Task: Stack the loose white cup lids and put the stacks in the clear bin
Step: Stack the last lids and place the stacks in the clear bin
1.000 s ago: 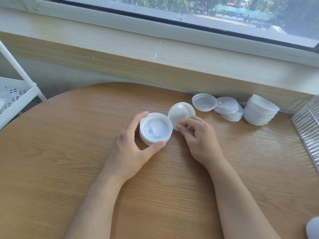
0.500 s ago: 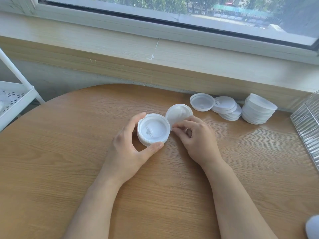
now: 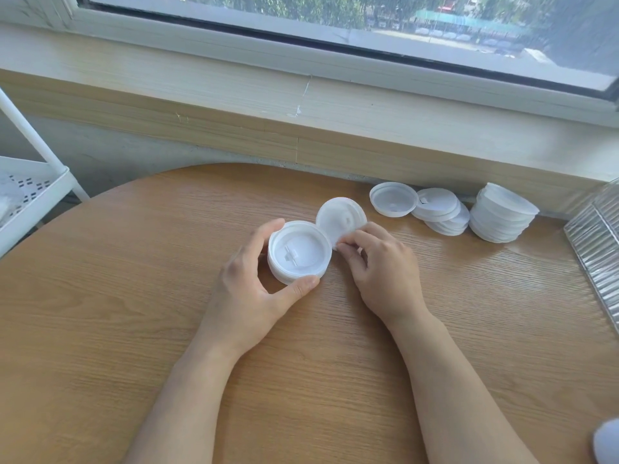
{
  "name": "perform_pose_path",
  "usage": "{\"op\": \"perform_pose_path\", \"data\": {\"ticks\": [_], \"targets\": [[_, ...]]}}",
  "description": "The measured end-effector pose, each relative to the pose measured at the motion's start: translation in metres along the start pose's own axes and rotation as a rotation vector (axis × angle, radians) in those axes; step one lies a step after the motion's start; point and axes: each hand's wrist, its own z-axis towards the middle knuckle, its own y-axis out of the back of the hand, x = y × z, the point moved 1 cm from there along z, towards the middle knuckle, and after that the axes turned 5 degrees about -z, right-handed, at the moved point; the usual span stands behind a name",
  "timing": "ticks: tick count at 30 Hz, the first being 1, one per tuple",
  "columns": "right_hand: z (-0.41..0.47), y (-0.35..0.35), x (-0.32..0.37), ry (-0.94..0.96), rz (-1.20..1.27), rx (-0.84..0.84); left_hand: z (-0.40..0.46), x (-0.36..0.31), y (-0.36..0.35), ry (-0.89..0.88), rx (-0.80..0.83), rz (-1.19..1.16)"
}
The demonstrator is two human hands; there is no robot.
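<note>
A short stack of white cup lids (image 3: 299,252) stands on the round wooden table (image 3: 134,296), undersides up. My left hand (image 3: 254,286) grips it between thumb and fingers. My right hand (image 3: 382,269) pinches the lower edge of a single white lid (image 3: 340,217), tilted up on edge just right of the stack. Farther right lie one loose lid (image 3: 393,199), a slumped pile of lids (image 3: 440,211) and a taller stack (image 3: 502,212). The ribbed clear bin (image 3: 599,249) shows at the right edge.
A window sill and wall run behind the table's far edge. A white wire rack (image 3: 30,192) stands off the table at the left. A white rounded object (image 3: 608,442) pokes in at the bottom right corner.
The single lid in my right hand has tipped up a little more toward the stack. My left hand still holds the stack in the same spot.
</note>
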Motion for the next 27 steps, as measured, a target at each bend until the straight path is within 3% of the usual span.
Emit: {"op": "perform_pose_path", "data": {"ticks": [15, 27], "targets": [[-0.003, 0.013, 0.011, 0.012, 0.102, -0.329, -0.002, -0.005, 0.001, 0.015, -0.002, 0.016], [-0.02, 0.021, 0.035, 0.319, 0.141, -0.291, -0.002, -0.012, 0.004, -0.012, 0.032, -0.053]]}}
